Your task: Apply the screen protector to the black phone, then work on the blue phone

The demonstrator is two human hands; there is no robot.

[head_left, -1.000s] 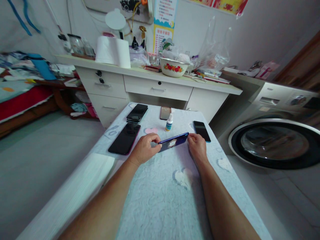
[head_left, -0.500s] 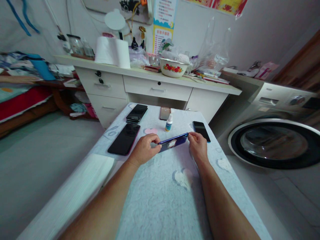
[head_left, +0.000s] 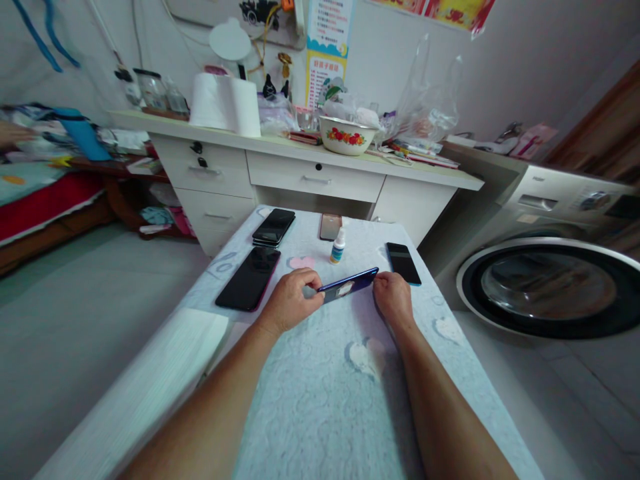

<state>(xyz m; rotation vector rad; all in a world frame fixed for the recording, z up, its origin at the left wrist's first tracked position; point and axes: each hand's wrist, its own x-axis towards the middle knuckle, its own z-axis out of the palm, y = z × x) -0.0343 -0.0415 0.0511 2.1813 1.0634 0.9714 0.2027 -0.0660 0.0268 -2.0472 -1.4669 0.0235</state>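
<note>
My left hand pinches the left end of a blue smartphone, which is tilted up on its long side above the tablecloth. A pale patch shows on the phone's near face. My right hand is closed at the phone's right end, its fingertips partly hidden against the lower corner. Just behind the phone stands a small white bottle with a blue and yellow label. To the left lies a large black smartphone. Another dark smartphone rests beyond my right hand.
Stacked phones lie at the table's back left, and a brownish phone at the back middle. A white desk with a flowered bowl is behind. A washing machine stands right. Another person's hand shows far left.
My right hand has slid slightly down and left from the phone's upper right corner. The left hand still grips the other end. The other person's arm at far left has drawn back.
</note>
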